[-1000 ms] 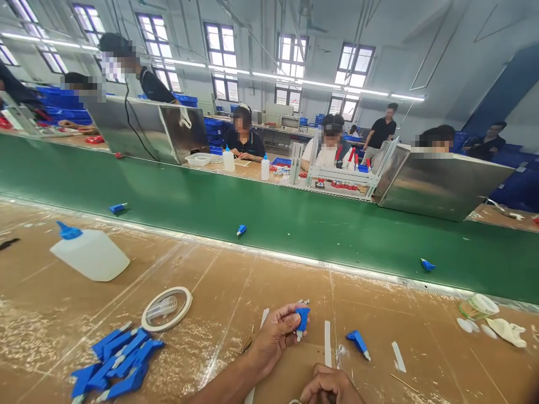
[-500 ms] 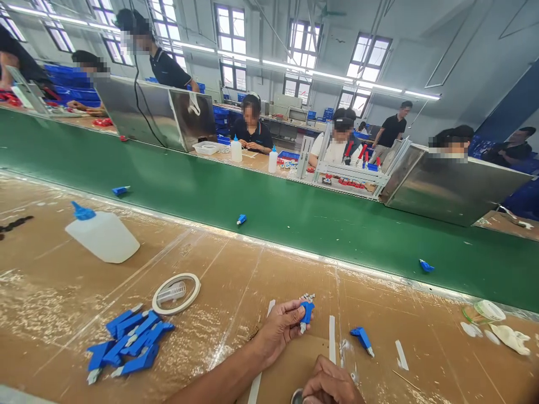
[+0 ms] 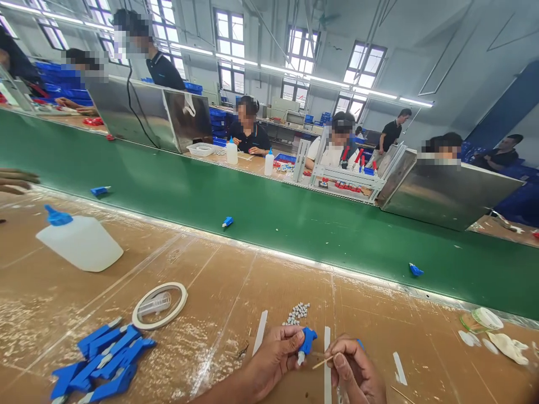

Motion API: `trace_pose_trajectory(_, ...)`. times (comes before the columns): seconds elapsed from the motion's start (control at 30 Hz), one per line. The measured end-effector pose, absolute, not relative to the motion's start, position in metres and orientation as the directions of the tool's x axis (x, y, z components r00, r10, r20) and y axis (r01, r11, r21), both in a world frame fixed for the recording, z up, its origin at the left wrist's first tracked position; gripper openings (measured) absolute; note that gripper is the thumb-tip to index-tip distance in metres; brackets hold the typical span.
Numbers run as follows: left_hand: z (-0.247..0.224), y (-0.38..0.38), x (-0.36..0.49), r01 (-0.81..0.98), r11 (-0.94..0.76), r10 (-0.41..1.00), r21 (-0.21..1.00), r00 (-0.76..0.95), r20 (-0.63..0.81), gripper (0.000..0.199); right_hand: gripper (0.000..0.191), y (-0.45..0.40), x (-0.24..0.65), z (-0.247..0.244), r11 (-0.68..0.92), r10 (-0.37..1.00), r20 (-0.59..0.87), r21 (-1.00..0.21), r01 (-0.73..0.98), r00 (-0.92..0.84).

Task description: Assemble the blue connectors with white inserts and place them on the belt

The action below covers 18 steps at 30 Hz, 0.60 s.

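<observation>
Left hand [image 3: 275, 356]: fingers closed around blue part [image 3: 309, 340], above bench [image 3: 236, 308]. Right hand [image 3: 357, 370]: thumb and fingertips pinch stick [image 3: 322, 363], tip near blue part. Grey bits [image 3: 297, 312] lie just beyond left hand.

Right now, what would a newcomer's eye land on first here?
Probably the long green strip across the middle, with three small blue pieces on it. Below it, near the bottom centre, the left hand holds a blue part and the right hand a thin stick. The heaped blue parts lie at lower left.
</observation>
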<state>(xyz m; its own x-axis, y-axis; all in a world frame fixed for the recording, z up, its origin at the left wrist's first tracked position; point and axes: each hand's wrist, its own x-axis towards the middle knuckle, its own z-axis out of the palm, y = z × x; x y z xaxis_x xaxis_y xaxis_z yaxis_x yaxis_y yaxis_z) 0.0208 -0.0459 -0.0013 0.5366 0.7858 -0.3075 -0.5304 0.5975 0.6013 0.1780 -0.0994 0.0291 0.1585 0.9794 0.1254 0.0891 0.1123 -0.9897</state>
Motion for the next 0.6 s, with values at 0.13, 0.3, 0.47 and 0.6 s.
trace_pose_trajectory(0.13, 0.000, -0.047, 0.021, -0.501, 0.609, 0.776, 0.615, 0.536, -0.333, 0.051, 0.034, -0.094, 0.173, 0.029, 0.241, 0.927, 0.303, -0.933, 0.269, 0.220)
trace_pose_trajectory(0.3, 0.001, -0.047, 0.020, -0.502, 0.617, 0.767, 0.606, 0.555, -0.322, 0.048, 0.030, -0.093, 0.169, 0.024, 0.345, 0.897, 0.417, -0.868, 0.357, 0.147)
trace_pose_trajectory(0.47, 0.003, -0.047, 0.019, -0.499, 0.625, 0.762, 0.600, 0.558, -0.330, 0.045, 0.029, -0.092, 0.166, 0.025, 0.374, 0.891, 0.440, -0.850, 0.370, 0.109)
trace_pose_trajectory(0.6, 0.003, -0.047, 0.020, -0.496, 0.618, 0.766, 0.610, 0.555, -0.325, 0.047, 0.026, -0.090, 0.165, 0.025, 0.386, 0.893, 0.442, -0.846, 0.368, 0.081)
